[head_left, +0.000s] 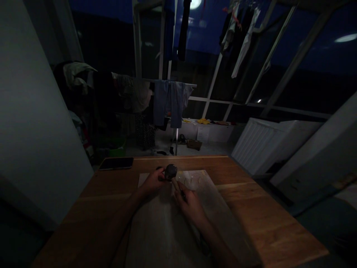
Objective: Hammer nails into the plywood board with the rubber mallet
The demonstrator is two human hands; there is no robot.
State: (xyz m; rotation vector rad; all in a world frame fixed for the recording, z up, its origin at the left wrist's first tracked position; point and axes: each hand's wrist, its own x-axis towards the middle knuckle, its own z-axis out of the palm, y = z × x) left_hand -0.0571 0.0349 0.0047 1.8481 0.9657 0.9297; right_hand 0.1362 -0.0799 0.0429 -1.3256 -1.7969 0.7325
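My right hand [189, 201] is wrapped around the light wooden handle of a hammer [170, 172]. The dark hammer head sits at the far end of a pale wooden board [156, 230], right beside the fingers of my left hand [154, 179]. Those fingers are bent together in a pinch at the board's far left corner, and the hammer head partly covers their tips. What they pinch is too dark to make out. Several thin upright pieces, seemingly nails [192, 179], stand in a row along the board's far edge, to the right of the hammer head.
The board lies on a wooden table [251, 216]. A dark phone [117, 163] rests at the table's far left corner. Beyond the table, clothes [169, 100] hang from a drying rack before dark windows. White ribbed furniture [258, 141] stands at the right.
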